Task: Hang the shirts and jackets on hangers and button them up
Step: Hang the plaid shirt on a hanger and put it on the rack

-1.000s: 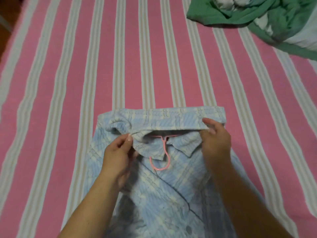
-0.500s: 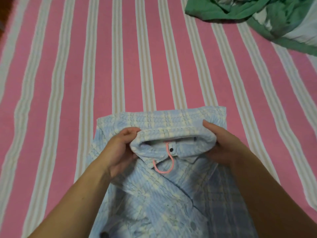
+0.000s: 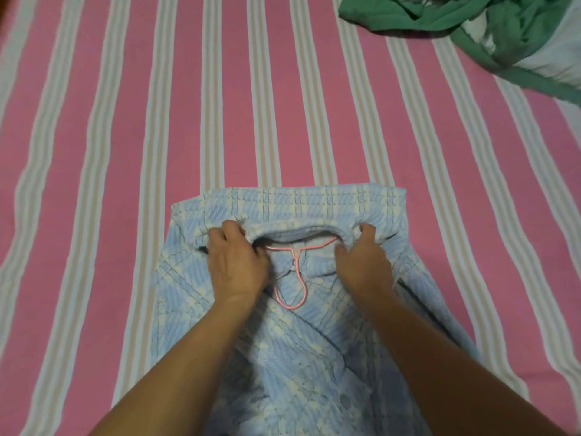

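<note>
Two hands grip the collar of one blue plaid shirt on a striped bed

The left hand [image 3: 236, 265] and right hand [image 3: 364, 262] each curl their fingers round the collar edge of the shirt [image 3: 292, 357], holding it open over one pink hanger [image 3: 290, 278] whose hook points toward the person. The shirt lies flat, collar away from the person, its long axis running from the near edge outward, on a bed sheet [image 3: 157, 121] of pink and pale stripes. One heap of green cloth [image 3: 471, 23] sits at the far right corner, well apart
</note>
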`<state>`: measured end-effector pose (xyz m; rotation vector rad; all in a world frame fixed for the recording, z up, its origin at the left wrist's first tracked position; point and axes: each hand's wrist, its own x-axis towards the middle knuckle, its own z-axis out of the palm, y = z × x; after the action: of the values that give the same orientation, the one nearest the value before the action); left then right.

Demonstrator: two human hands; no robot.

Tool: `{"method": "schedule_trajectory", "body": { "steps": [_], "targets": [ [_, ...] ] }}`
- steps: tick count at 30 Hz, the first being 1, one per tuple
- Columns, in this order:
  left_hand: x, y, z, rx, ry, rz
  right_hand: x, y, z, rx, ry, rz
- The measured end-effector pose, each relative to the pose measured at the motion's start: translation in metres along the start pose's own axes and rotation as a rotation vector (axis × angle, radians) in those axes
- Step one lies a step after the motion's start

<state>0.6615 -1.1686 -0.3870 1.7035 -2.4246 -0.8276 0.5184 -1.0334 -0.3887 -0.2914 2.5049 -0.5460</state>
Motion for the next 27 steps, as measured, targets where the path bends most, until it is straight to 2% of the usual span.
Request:
{"method": "schedule_trajectory", "body": {
  "steps": [1,2,3,5,7,9,11,12,14,15,17,19,21,24,25,27],
  "targets": [
    [-0.002,-0.003,-0.001,0.102,-0.009,-0.047,0.001,-0.001,-0.004,0.034,0.004,-0.015],
    [-0.004,-0.005,-0.003,0.103,-0.05,-0.128,0.001,-0.001,-0.011,0.093,0.031,-0.041],
    [-0.008,-0.004,-0.005,0.008,-0.106,-0.222,0.0,-0.001,-0.018,0.161,0.068,-0.077],
    [-0.014,0.003,-0.01,-0.359,-0.205,-0.397,-0.001,0.0,-0.026,0.249,0.118,-0.162],
    [-0.019,0.007,-0.014,-0.684,-0.243,-0.501,-0.006,0.002,-0.026,0.261,0.103,-0.185],
    [-0.021,0.005,-0.022,-0.742,-0.29,-0.482,-0.022,0.003,-0.026,0.225,0.166,-0.285],
    [-0.021,0.005,-0.032,-0.688,-0.34,-0.44,-0.047,0.002,-0.024,0.111,0.328,-0.5],
    [-0.02,0.004,-0.036,-0.681,-0.369,-0.419,-0.059,0.005,-0.021,0.003,0.349,-0.651],
    [-0.018,0.001,-0.044,-0.686,-0.429,-0.347,-0.073,0.018,-0.009,-0.21,0.237,-0.938],
    [-0.019,-0.002,-0.046,-0.654,-0.465,-0.295,-0.073,0.023,-0.003,-0.266,0.14,-0.994],
    [-0.022,-0.003,-0.054,-0.583,-0.551,-0.188,-0.059,0.028,0.003,-0.274,0.034,-0.962],
    [-0.03,-0.006,-0.064,-0.544,-0.618,-0.11,-0.045,0.018,0.001,-0.258,0.034,-0.975],
    [-0.04,-0.011,-0.075,-0.565,-0.567,-0.066,-0.038,0.004,-0.013,-0.236,0.112,-1.064],
    [-0.046,-0.011,-0.094,-0.67,-0.323,-0.067,-0.042,-0.02,-0.05,-0.069,0.31,-1.05],
    [-0.045,-0.008,-0.101,-0.736,-0.255,-0.056,-0.044,-0.028,-0.062,-0.047,0.339,-1.028],
    [-0.045,0.005,-0.119,-0.818,-0.154,-0.002,-0.05,-0.044,-0.081,-0.074,0.278,-0.975]
  ]
}}
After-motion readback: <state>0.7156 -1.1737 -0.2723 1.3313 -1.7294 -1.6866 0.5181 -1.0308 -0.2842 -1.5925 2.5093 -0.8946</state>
